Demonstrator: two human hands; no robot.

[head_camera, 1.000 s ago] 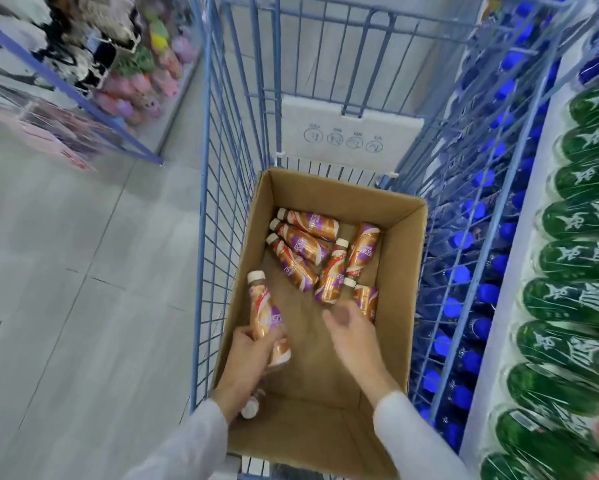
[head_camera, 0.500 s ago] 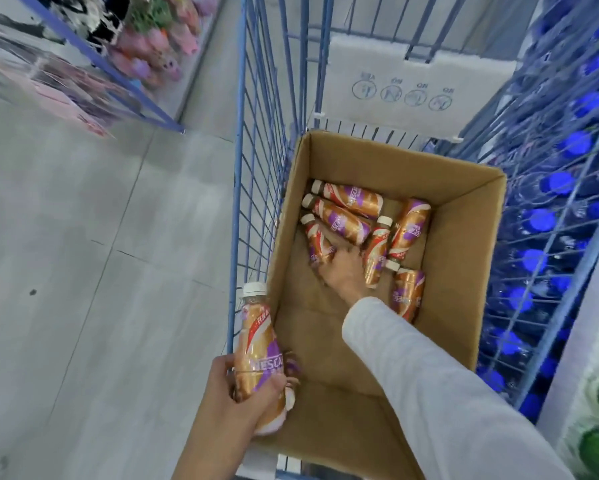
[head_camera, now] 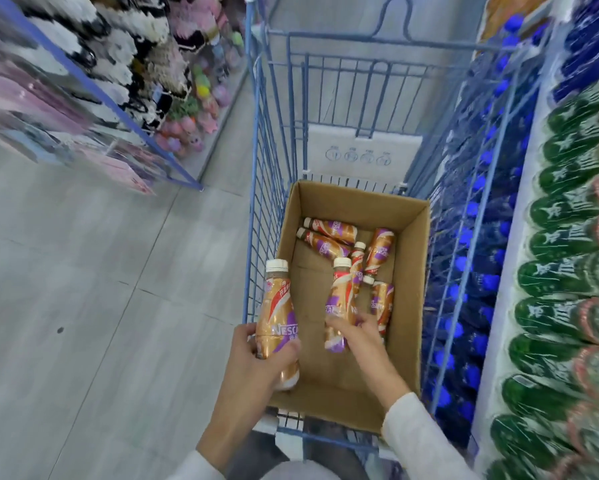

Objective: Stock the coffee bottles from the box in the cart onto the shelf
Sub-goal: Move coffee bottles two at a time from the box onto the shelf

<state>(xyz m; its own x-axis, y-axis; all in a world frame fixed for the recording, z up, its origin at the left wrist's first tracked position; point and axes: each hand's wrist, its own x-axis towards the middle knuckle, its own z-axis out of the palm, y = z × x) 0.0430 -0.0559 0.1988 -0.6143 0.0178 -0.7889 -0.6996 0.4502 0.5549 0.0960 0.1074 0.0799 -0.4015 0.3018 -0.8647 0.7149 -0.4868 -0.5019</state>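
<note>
Head view: at lower centre the left hand [head_camera: 256, 355] wraps round an upright bottle [head_camera: 279, 317] above the box's near-left corner. The right hand [head_camera: 356, 332] grips a second bottle [head_camera: 339, 303] low on its body, so it could tip free or strike the cart [head_camera: 270, 188] wire. Farther in, loose bottles [head_camera: 329, 227], copper-and-purple with white caps, lie flat in the box [head_camera: 353, 209].

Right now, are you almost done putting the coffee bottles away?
Partway, it seems. Done: the box shows lots of bare bottom, so some bottles have probably gone already. In hand: the left hand holds a bottle, and the right hand grips a second bottle. Left: five bottles lie in the box, waiting to be shelved.
</note>
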